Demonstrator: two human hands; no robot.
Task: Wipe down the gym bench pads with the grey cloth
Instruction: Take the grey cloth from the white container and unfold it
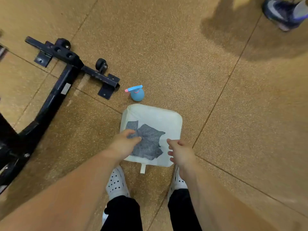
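Observation:
A crumpled grey cloth [149, 141] lies inside a white square tub [173, 117] on the floor in front of my feet. My left hand [124, 142] reaches down into the tub, fingers pinching the cloth's left part. Over the tub's right edge hovers my right hand [180, 151], fingers spread and holding nothing. The black steel frame [66, 74] of the gym bench, with two small wheels, stretches across the left side; its pads are out of view.
A blue spray bottle [137, 93] with a pink nozzle stands on the floor just beyond the tub. Another person's dark shoe [283, 12] is at the top right. The floor is speckled tan rubber tile. My white clogs [116, 182] stand close behind the tub.

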